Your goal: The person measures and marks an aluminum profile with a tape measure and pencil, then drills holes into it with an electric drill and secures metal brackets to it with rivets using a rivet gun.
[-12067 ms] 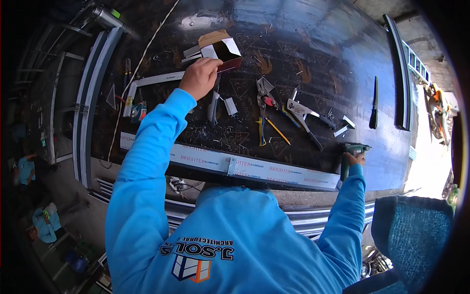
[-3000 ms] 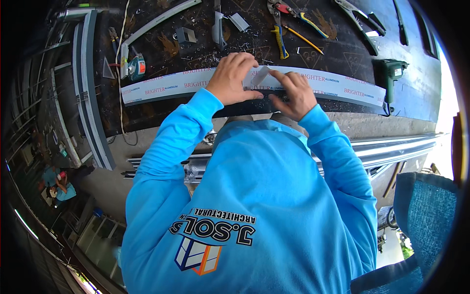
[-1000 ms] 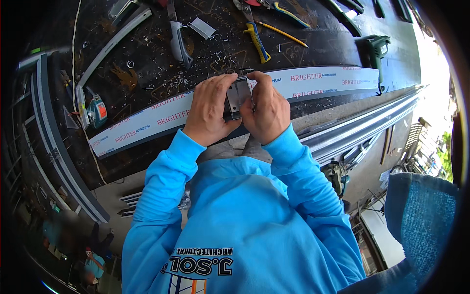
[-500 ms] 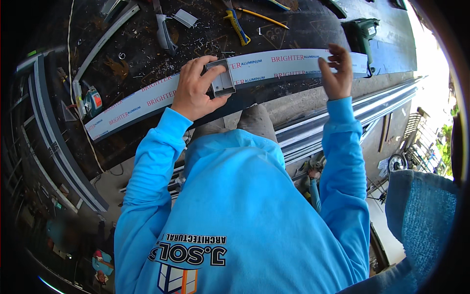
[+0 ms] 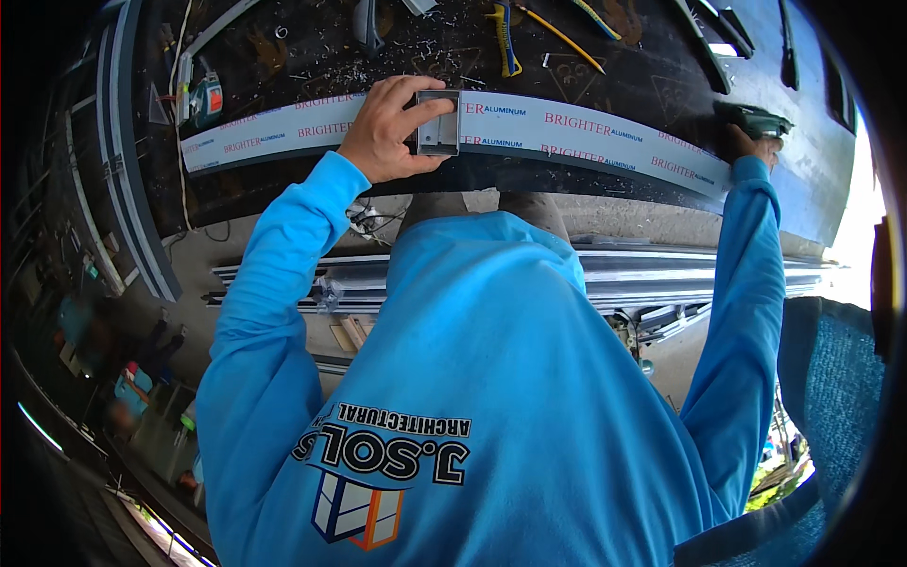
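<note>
Head view: left hand (image 5: pixel 389 128) clamped on small grey metal block (image 5: pixel 439 123), pressed onto long white-filmed aluminium strip (image 5: pixel 576 128) along near edge of dark workbench (image 5: pixel 312 57). Right hand (image 5: pixel 748 144) at bench's right end, touching green power drill (image 5: pixel 756 119); grip hidden, can't tell. Pliers (image 5: pixel 505 38), shavings toward far edge.

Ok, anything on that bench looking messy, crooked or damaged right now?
Only the metal shavings scattered over the dark bench behind the long white-wrapped profile. The left hand presses a small grey bracket squarely on the profile; the right hand rests on a green power tool. No damage shows.
</note>
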`<state>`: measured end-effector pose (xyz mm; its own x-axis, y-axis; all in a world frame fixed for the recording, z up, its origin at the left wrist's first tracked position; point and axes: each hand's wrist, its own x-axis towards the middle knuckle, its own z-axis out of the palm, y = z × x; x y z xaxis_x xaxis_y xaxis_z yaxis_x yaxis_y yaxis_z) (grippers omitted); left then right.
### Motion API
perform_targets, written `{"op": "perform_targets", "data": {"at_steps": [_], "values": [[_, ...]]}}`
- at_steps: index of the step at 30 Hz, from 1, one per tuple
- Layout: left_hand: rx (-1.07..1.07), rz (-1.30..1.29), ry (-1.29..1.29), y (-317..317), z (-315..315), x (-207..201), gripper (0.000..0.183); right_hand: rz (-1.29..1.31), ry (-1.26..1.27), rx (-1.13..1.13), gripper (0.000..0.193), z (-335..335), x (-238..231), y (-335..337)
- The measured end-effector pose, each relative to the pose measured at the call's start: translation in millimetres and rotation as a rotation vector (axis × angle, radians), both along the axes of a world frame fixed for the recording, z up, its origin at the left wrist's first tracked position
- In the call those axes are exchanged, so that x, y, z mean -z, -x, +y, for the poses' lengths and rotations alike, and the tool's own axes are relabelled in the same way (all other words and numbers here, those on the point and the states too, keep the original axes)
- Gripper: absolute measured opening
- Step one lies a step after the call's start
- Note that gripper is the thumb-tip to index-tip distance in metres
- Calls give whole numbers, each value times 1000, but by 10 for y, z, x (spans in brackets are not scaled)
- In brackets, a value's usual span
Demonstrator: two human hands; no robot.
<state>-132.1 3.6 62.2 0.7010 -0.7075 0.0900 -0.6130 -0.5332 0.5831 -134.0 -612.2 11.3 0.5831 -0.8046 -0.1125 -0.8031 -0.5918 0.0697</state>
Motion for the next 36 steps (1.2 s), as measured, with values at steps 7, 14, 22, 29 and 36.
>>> {"op": "perform_targets", "data": {"at_steps": [7, 14, 22, 29, 36], "values": [[38, -34, 31, -63, -31, 42, 60, -259, -124, -74, 118, -661, -69, 321], [64, -89, 75, -66, -32, 101, 62, -458, -460, -30, 100, -658, -1342, 971], [18, -81, 106, 5, 38, 131, 62, -76, -967, -232, 93, 2429, -3333, 1527], [-5, -67, 175, 32, 34, 158, 59, 266, -1110, -734, 94, 3863, -3121, 845], [-48, -73, 204, 51, 27, 196, 56, 257, -1041, -800, 89, 4214, -2861, 562]]}}
